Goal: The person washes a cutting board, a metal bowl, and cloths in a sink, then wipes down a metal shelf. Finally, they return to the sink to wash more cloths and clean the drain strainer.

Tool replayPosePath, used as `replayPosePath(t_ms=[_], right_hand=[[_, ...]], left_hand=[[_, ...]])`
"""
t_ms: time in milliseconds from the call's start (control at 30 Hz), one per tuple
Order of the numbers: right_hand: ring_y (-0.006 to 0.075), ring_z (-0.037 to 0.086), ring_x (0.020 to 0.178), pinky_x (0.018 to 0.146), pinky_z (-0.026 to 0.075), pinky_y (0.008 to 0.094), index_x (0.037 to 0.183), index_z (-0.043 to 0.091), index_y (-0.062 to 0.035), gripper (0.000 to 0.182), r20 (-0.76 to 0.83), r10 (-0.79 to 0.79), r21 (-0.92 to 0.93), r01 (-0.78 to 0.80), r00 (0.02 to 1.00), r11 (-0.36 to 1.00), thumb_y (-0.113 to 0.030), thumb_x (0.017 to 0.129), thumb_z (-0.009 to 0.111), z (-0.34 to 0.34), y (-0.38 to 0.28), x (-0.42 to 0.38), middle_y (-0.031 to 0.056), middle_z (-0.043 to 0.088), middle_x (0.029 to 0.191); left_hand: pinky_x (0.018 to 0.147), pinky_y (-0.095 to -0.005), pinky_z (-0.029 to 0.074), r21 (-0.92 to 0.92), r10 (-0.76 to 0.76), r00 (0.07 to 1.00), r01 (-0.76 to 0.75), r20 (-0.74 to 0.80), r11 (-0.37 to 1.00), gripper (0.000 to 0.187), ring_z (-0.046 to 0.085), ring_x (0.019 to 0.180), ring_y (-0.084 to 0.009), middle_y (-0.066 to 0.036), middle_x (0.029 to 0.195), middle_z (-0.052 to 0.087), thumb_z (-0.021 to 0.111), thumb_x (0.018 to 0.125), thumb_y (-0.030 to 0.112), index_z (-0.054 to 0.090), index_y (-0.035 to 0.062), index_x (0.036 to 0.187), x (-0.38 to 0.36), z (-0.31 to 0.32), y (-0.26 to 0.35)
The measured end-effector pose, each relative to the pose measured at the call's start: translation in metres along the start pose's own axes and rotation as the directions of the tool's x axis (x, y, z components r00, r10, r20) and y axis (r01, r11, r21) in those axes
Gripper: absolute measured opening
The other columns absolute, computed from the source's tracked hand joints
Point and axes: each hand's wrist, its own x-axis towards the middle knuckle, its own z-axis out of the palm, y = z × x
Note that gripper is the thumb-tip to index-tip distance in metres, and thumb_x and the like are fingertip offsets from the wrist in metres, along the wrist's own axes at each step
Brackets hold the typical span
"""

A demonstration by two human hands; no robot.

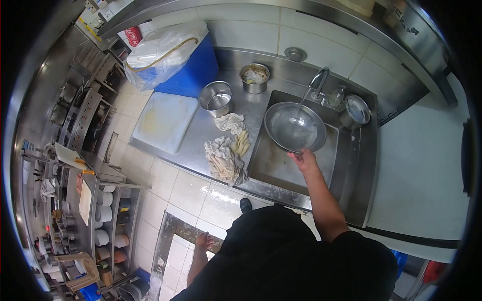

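My right hand (304,160) grips the near rim of a wide metal bowl (277,126), which is tilted over the sink (271,168). Water from the curved faucet (318,78) runs into the bowl. Low beside my body, above the floor, hangs my left hand (202,243); it looks loosely open, with nothing visible in it. Left of the sink lie crumpled white cloths (224,159) and a yellowish cloth (241,144). Behind them stand a metal pot (216,99) and a smaller pot (254,79) with scraps inside.
A white cutting board (166,122) lies on the steel counter, before a blue cooler box (196,70) partly covered by plastic. A soap bottle (337,96) and another pot (355,111) stand at the sink's back right. Shelves of dishes (104,213) are at far left.
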Motion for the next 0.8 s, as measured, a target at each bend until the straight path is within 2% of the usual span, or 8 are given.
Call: replayPosePath(t_ms=[33, 133, 233, 333, 433, 633, 800], right_hand=[[0.053, 0.065, 0.1, 0.07, 0.067, 0.0354, 0.131, 0.037, 0.0125, 0.04, 0.016, -0.005, -0.001, 0.005, 1.0, 1.0, -0.008, 0.098, 0.043, -0.001, 0.0, -0.001, 0.0369, 0.052, 0.124], [0.0531, 0.064, 0.102, 0.071, 0.067, 0.0369, 0.132, 0.037, 0.0124, 0.04, 0.025, -0.035, 0.0, 0.035, 0.999, 0.999, -0.009, 0.098, 0.044, -0.004, 0.0, -0.002, 0.0366, 0.052, 0.126], [0.0463, 0.068, 0.095, 0.065, 0.067, 0.0361, 0.132, 0.042, 0.0068, 0.038, -0.015, -0.039, 0.033, 0.04, 0.999, 0.999, -0.009, 0.098, 0.045, -0.004, -0.001, 0.0, 0.0242, 0.059, 0.118], [0.0457, 0.067, 0.099, 0.067, 0.067, 0.0369, 0.134, 0.041, 0.0046, 0.039, 0.025, -0.108, 0.014, 0.108, 0.994, 0.994, -0.008, 0.097, 0.046, -0.001, -0.003, -0.008, 0.0229, 0.057, 0.122], [0.0452, 0.067, 0.101, 0.068, 0.067, 0.0365, 0.133, 0.041, 0.004, 0.039, -0.019, -0.157, -0.002, 0.157, 0.987, 0.988, -0.008, 0.097, 0.047, 0.009, -0.008, -0.017, 0.0219, 0.056, 0.123], [0.0453, 0.066, 0.102, 0.072, 0.067, 0.0369, 0.135, 0.04, 0.0025, 0.04, 0.113, -0.11, -0.002, 0.111, 0.987, 0.994, -0.009, 0.097, 0.049, 0.013, -0.017, -0.011, 0.0195, 0.052, 0.127], [0.0455, 0.066, 0.102, 0.074, 0.067, 0.0378, 0.135, 0.04, 0.002, 0.041, 0.092, -0.136, 0.006, 0.136, 0.986, 0.991, -0.009, 0.097, 0.051, 0.019, -0.014, -0.012, 0.0189, 0.053, 0.126]], left_hand=[[0.053, -0.0357, 0.052, 0.003, -0.001, 1.0, 0.001, -0.005, 1.0, 0.03, 0.061, 0.07, -0.0208, -0.007, 0.09, 0.059, 0.056, 0.1, 0.032, 0.055, 0.0089, 0.118, 0.001, 0.0, 0.0], [0.052, -0.0359, 0.052, 0.012, -0.012, 1.0, 0.012, -0.006, 1.0, 0.029, 0.061, 0.069, -0.0206, -0.007, 0.089, 0.059, 0.056, 0.1, 0.032, 0.055, 0.0086, 0.117, 0.001, 0.001, 0.001], [0.052, -0.0358, 0.052, 0.016, -0.026, 1.0, 0.026, 0.007, 1.0, 0.03, 0.061, 0.069, -0.0201, -0.006, 0.087, 0.058, 0.057, 0.1, 0.032, 0.055, 0.0082, 0.117, -0.001, 0.003, 0.004], [0.052, -0.0356, 0.052, 0.019, -0.006, 1.0, 0.006, -0.007, 1.0, 0.03, 0.061, 0.07, -0.0197, -0.005, 0.086, 0.058, 0.057, 0.1, 0.033, 0.056, 0.008, 0.117, -0.007, 0.006, 0.005], [0.054, -0.0357, 0.053, 0.032, 0.005, 1.0, -0.005, -0.012, 0.999, 0.031, 0.061, 0.071, -0.0195, -0.005, 0.087, 0.059, 0.057, 0.1, 0.034, 0.057, 0.0079, 0.117, -0.008, 0.007, 0.006], [0.058, -0.0377, 0.054, 0.059, 0.007, 1.0, -0.006, -0.014, 0.998, 0.034, 0.063, 0.077, -0.0214, -0.007, 0.093, 0.062, 0.056, 0.099, 0.033, 0.057, 0.0079, 0.121, -0.003, 0.009, 0.004], [0.061, -0.0386, 0.055, 0.073, 0.009, 0.999, -0.007, -0.037, 0.997, 0.036, 0.065, 0.083, -0.0227, -0.009, 0.1, 0.063, 0.057, 0.098, 0.033, 0.057, 0.0092, 0.125, -0.007, 0.014, -0.001]])
